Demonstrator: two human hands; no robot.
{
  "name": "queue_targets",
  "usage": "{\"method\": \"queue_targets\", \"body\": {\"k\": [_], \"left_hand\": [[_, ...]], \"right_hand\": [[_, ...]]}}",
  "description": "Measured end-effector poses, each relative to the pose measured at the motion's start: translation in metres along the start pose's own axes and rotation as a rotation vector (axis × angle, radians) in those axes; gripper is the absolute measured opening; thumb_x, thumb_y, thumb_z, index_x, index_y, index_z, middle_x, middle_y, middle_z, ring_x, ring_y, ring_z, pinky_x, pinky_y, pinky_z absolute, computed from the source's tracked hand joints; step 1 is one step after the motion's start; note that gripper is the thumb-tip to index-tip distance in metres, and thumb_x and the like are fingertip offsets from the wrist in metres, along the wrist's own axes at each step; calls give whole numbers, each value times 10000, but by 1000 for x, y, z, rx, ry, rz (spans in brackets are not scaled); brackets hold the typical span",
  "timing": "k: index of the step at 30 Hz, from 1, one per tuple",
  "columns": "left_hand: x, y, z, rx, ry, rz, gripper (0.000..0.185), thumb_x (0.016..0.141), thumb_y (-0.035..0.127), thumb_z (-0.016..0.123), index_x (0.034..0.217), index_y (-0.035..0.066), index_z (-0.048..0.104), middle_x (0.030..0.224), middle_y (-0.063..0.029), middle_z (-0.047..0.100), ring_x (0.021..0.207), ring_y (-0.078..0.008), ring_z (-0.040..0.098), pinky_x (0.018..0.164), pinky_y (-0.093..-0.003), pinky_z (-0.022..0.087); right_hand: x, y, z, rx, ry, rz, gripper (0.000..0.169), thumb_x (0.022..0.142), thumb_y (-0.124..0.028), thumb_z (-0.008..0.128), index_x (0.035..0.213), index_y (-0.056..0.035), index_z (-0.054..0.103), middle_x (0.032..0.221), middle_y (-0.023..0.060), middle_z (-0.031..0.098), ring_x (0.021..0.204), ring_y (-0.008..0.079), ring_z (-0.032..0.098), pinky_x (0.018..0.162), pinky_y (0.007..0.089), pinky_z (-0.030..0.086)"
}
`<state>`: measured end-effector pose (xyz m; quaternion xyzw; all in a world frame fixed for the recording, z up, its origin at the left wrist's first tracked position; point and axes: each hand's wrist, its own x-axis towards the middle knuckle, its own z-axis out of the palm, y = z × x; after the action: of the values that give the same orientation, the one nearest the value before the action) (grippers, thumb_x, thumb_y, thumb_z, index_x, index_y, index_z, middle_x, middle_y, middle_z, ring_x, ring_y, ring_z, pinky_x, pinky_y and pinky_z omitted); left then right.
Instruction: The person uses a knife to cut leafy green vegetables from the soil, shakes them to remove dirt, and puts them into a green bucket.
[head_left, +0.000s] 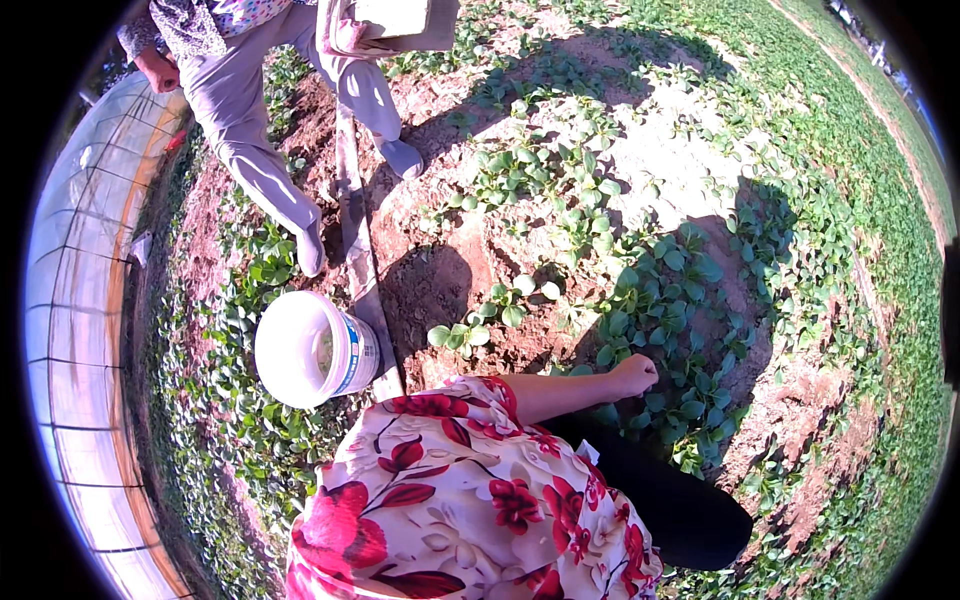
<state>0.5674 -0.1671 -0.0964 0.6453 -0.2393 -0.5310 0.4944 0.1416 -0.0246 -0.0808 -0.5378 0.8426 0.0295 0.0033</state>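
From the short sleeve of a floral shirt, my left forearm reaches to the right across low leafy plants. My left hand (637, 375) is curled into a fist above broad green leaves (675, 330), which lie partly in shadow; nothing can be seen in it, though the inside of the fist is hidden. My right hand is out of view. A white plastic bucket (358, 360) lies tilted to the left of my sleeve, its open mouth towards the left, with some green visible inside. Small leafy seedlings (460, 335) grow in the brown soil between bucket and hand.
A person (240, 127) in light trousers stands at the upper left, a foot near the bucket, with a pale bag or box (397, 30) beside them. A narrow strip (352, 195) crosses the soil to the bucket. A plastic-covered tunnel (82, 322) curves along the left. Leafy rows extend right.
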Motion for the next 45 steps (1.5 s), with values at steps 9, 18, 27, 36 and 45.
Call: {"method": "queue_targets", "body": {"k": [9,18,27,36,45], "left_hand": [[-3,-15,-17,-25,108,4,153,826,122,561,787,-8,631,646,-84,617,507,-154,587,485,-296,476],[-1,-26,-4,9,-33,-43,149,828,110,555,811,-17,631,652,-82,613,504,-150,577,473,-282,461],[48,28,68,179,-380,-211,147,912,145,547,1004,44,602,806,-20,616,650,-86,577,580,-231,470],[44,47,230,514,-862,-74,256,842,215,640,1055,82,593,878,-12,572,726,-145,536,656,-294,448],[-190,85,522,412,-1744,271,281,955,120,507,1184,-40,537,982,-94,600,787,-147,567,732,-274,489]], "right_hand": [[14,12,-2,-35,7,6,247,683,-220,680,812,-10,661,774,198,654,690,355,632,624,452,495],[-7,67,-29,-100,11,159,258,684,-226,684,832,-16,661,810,209,658,714,370,635,642,462,501],[17,160,-79,40,-19,403,164,790,-237,655,834,-79,667,794,163,675,737,346,655,619,451,503],[-94,142,-120,189,355,696,80,709,-112,571,706,-64,635,641,137,634,623,320,649,564,423,518],[-197,98,-158,217,582,940,129,740,-164,556,671,-68,608,605,116,635,573,281,658,484,397,501]]}}
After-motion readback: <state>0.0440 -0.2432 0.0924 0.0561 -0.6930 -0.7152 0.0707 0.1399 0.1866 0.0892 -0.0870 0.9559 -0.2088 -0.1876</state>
